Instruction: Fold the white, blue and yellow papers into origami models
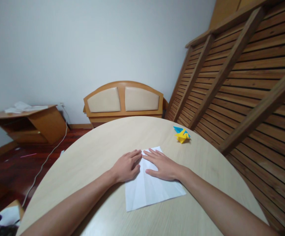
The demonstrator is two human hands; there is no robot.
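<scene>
A white sheet of paper [149, 190] with fold creases lies flat on the round light-wood table [103, 144]. My left hand [127, 166] rests palm down on the sheet's far left part, fingers together and pointing right. My right hand [161, 164] lies flat on the sheet's far right part, fingers spread a little, fingertips meeting those of the left hand. Neither hand grips anything.
A yellow folded paper figure [182, 136] and a blue one [179, 129] sit at the table's far right edge. A slatted wooden frame [243, 82] leans at the right. Beyond the table stand a padded headboard [124, 100], a low wooden cabinet [29, 123] and a white cable [46, 157].
</scene>
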